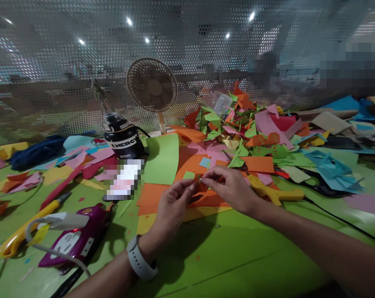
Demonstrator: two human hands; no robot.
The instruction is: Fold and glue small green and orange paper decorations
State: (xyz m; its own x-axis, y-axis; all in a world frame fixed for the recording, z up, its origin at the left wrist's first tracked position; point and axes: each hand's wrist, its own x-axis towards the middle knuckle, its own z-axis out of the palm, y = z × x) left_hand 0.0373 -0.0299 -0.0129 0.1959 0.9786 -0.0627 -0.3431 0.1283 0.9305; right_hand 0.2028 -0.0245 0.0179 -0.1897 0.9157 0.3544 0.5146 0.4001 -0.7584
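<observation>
Small orange piece (paper, perhaps) between both hands' fingertips.

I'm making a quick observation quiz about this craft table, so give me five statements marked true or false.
1. The fan stands right of the black bottle. True.
2. The black bottle lies on its side. False: it stands upright.
3. The left hand and right hand meet at a small orange piece. True.
4. The right hand wears a glove. False: it is bare.
5. A pale band circles the left wrist. True.
</observation>
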